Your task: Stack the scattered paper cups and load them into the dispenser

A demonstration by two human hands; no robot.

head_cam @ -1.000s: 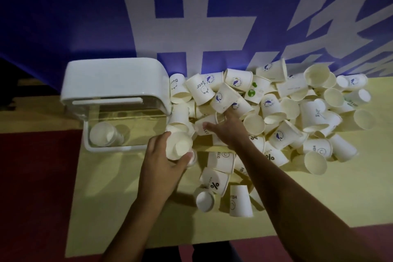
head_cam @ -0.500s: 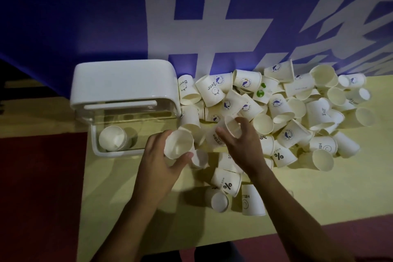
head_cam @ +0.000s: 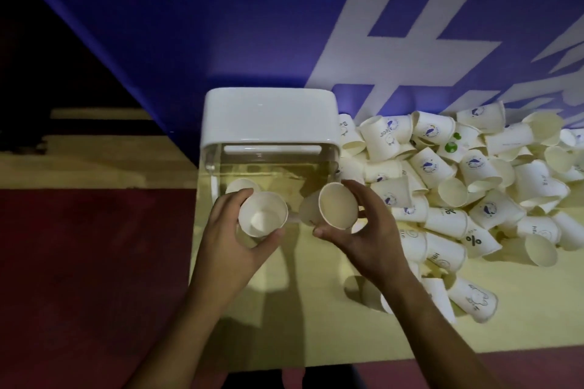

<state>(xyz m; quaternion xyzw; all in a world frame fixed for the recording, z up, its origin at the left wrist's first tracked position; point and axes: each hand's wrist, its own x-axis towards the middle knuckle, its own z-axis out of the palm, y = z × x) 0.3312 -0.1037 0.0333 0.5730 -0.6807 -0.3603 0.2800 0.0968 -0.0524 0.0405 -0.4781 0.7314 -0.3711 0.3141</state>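
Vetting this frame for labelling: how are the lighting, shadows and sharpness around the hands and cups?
Head view: dim overall, far left nearly black; the left hand and right hand throw shadows toward the viewer on the yellow table; logos on the cup pile are soft but recognisable.

a single wide-angle view, worn on the head, looks forward and steeply down from the near edge of the pale yellow counter [head_cam: 316, 319]. it sits close: the left hand [head_cam: 234, 234], gripping a white paper cup [head_cam: 263, 215], and the right hand [head_cam: 366, 237], gripping a second white paper cup [head_cam: 337, 206], fill the lower centre. the white plastic box dispenser [head_cam: 268, 117] lies mid-frame, the heap of loose white paper cups [head_cam: 474, 174] at right, and the blue banner with white lettering [head_cam: 221, 25] across the top.
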